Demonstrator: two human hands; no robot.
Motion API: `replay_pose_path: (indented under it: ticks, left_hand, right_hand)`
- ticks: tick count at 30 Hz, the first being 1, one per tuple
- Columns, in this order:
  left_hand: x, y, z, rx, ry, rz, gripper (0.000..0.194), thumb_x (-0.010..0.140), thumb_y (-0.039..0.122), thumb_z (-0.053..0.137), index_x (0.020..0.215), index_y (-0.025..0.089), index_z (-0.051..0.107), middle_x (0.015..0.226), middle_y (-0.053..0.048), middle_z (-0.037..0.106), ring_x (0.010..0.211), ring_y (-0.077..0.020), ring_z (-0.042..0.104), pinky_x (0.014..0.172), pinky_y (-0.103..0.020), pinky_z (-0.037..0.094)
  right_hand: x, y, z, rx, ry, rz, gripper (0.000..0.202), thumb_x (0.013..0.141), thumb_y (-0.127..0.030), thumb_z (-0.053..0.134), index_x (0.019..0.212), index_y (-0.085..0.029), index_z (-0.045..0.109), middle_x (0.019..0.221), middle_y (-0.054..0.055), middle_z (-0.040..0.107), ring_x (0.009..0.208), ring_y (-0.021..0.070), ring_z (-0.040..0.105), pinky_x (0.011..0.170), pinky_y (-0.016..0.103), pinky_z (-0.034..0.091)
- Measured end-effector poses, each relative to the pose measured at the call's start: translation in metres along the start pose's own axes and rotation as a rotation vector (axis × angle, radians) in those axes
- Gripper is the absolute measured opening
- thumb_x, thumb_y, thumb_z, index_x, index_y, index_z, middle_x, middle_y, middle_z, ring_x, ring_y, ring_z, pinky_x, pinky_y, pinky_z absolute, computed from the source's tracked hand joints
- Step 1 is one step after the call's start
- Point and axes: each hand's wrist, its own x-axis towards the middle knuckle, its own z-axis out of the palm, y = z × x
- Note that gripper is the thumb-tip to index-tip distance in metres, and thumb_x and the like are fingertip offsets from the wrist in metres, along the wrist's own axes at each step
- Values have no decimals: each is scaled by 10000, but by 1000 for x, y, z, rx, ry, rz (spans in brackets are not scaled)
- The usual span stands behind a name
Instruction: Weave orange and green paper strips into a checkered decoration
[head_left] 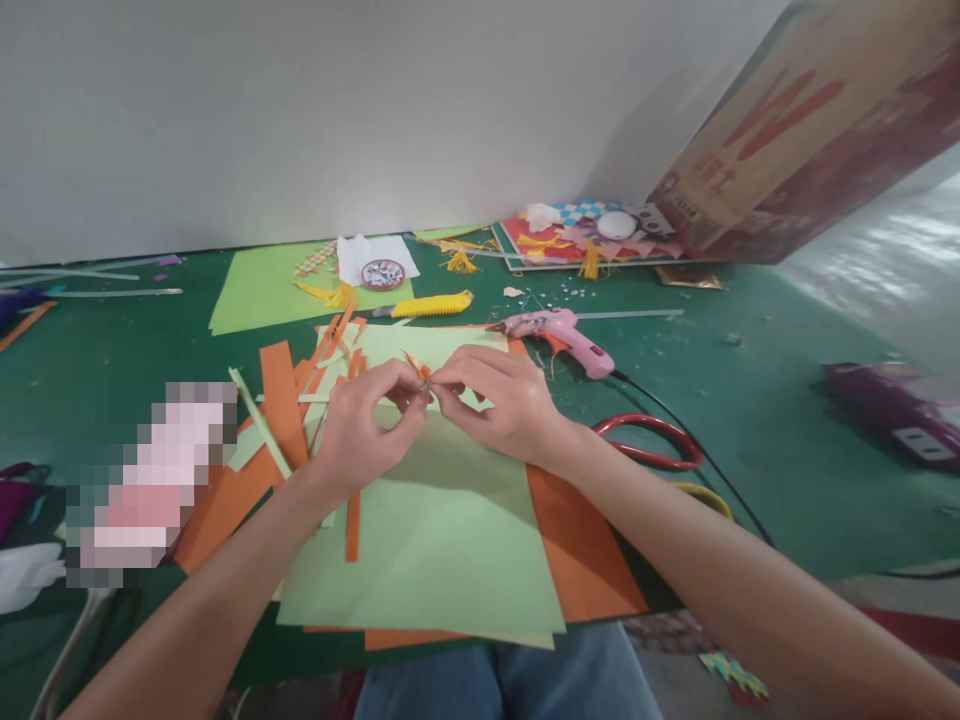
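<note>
My left hand [379,415] and my right hand [499,395] meet above the upper part of a light green sheet [450,540]. Both pinch a small folded orange paper piece [422,371] between thumb and fingertips; its lower part is hidden by the fingers. Under the green sheet lies orange paper [577,540], showing at the right and front. Cut orange strips [281,390] and pale green strips [260,422] are scattered around my left hand. One orange strip [353,525] rests on the green sheet, below my left hand.
Beyond my hands lie a yellow cutter [431,304] and a pink glue gun [562,335] with a black cord. Red scissor handles [652,443] are by my right forearm. A purple glue gun [892,410] lies far right, a large printed bag [817,130] at the back right.
</note>
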Motion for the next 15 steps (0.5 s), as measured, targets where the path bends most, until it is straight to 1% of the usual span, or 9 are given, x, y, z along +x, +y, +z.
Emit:
replay_pose_path:
  ticks: [8,15]
  left_hand:
    - [0,0,-1,-57,-15,-68,92,733,107,504,709,196,494,641,24,573,571,-97,572,579,-224,467]
    - [0,0,-1,-83,-11,-78,93,723,109,513,699,196,491,631,33,560,555,-86,544,563,-212,456]
  right_hand:
    - [1,-2,1,29,3,18,162,824,-78,472,700,-160,536,607,4,551,550,81,453,494,207,363]
    - [2,-3,-1,21,-23,17,178,825,-87,459,680,-168,522,627,12,557,577,89,472,525,215,378]
